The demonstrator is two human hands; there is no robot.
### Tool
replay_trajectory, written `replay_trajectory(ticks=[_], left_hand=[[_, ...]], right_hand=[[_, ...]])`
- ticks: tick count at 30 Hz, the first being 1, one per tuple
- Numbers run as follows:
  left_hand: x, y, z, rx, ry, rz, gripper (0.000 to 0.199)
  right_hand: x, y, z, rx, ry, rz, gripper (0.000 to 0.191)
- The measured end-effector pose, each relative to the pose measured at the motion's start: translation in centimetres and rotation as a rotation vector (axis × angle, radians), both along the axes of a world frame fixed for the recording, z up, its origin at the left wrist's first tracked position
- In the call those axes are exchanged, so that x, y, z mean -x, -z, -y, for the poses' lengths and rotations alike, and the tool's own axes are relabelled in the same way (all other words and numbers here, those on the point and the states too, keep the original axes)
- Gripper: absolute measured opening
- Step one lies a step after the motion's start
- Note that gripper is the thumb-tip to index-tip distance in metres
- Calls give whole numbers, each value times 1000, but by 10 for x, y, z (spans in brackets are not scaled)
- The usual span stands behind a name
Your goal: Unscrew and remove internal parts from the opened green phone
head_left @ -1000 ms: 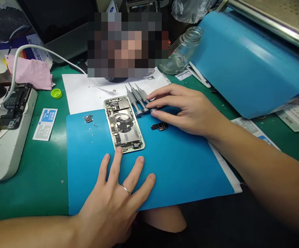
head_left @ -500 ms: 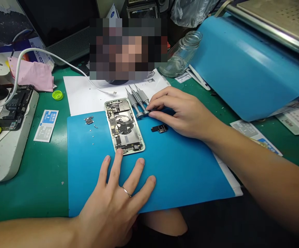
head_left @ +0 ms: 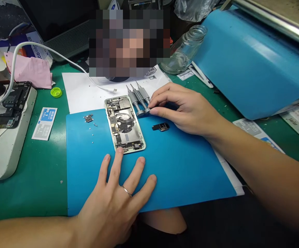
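An opened phone [head_left: 126, 137] lies on the blue mat [head_left: 185, 172], its inner parts showing. My left hand [head_left: 113, 193] is spread, one fingertip on the phone's lower edge. Right of the phone, several grey screwdrivers [head_left: 136, 100] lie side by side, tips pointing away from me. My right hand [head_left: 182, 106] pinches the handle end of the rightmost screwdriver between thumb and fingers. Just below that hand sits a small black part [head_left: 161, 127]. Left of the phone are a small metal-and-black part [head_left: 88, 118] and several tiny pieces.
A glass jar [head_left: 184, 51] tilts at the back, beside a blue sheet [head_left: 242, 65]. White paper [head_left: 79, 89] lies behind the phone, with a white cable [head_left: 58, 57] reaching over it. At left are a green cap [head_left: 56, 92], a small card [head_left: 44, 124] and another dismantled phone [head_left: 15, 106].
The view has shifted slightly. Both hands keep nearly the same pose, with my right fingers still at the screwdriver's end; the phone and loose parts stay in place.
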State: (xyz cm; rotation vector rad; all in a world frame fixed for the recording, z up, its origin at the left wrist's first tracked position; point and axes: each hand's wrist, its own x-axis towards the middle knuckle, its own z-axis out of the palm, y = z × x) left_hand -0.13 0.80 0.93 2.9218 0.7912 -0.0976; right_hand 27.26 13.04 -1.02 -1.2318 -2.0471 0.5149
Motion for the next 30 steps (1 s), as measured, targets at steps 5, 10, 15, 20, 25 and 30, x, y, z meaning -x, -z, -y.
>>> replay_trajectory(ticks=[5, 10, 15, 20, 25, 30], left_hand=[[-1, 1, 0, -2, -5, 6, 72], [0, 1, 0, 2, -1, 3, 70], [1, 0, 1, 7, -1, 7, 67], [0, 1, 1, -14, 2, 3, 66], [0, 1, 1, -25, 3, 2, 66], [0, 1, 1, -41, 4, 6, 62]], right_hand=[[1, -2, 1, 32, 14, 16, 7], [-1, -2, 2, 13, 18, 43, 12], [-3, -3, 1, 14, 13, 55, 13], [-4, 0, 0, -8, -6, 21, 11], [-4, 2, 0, -23, -16, -1, 11], [-4, 2, 0, -24, -12, 15, 12]])
